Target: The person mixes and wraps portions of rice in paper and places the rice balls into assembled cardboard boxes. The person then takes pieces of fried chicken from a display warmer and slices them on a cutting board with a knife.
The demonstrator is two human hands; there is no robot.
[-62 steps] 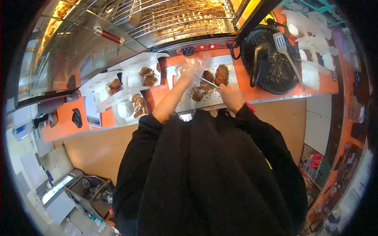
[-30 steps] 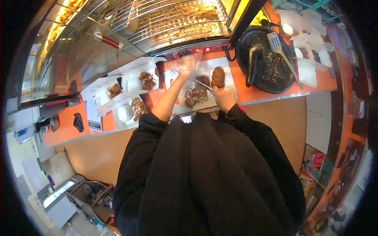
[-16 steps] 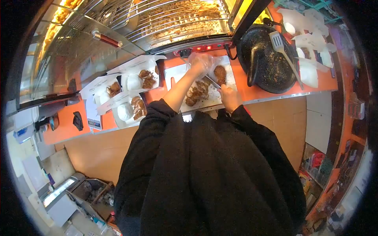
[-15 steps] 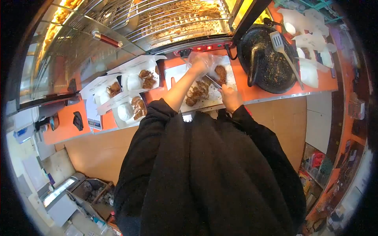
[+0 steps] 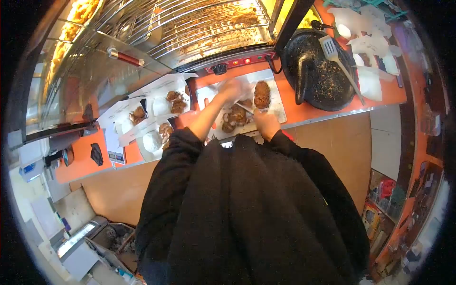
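My right hand (image 5: pixel 266 124) is closed on the handle of a knife, at the right front of a white cutting board (image 5: pixel 278 108). The knife blade (image 5: pixel 244 107) slants up to the left over cut pieces of brown fried chicken (image 5: pixel 235 118). Above those pieces is my left hand (image 5: pixel 232 90), in a clear plastic glove or bag and smeared by motion; its fingers cannot be made out. A long uncut-looking piece of fried chicken (image 5: pixel 262 94) lies on the board's right side.
Open boxes (image 5: pixel 159 105) with white rice mounds and chicken stand left, by a scale (image 5: pixel 115 156). A black pan (image 5: pixel 327 78) with a slotted spatula (image 5: pixel 330 49) sits right, before more boxes (image 5: pixel 370 80). A heated display cabinet with a wire rack (image 5: pixel 213 28) borders the back.
My left hand has moved left, away from the long chicken piece, which now shows fully. The knife and my right hand have shifted slightly left and down.
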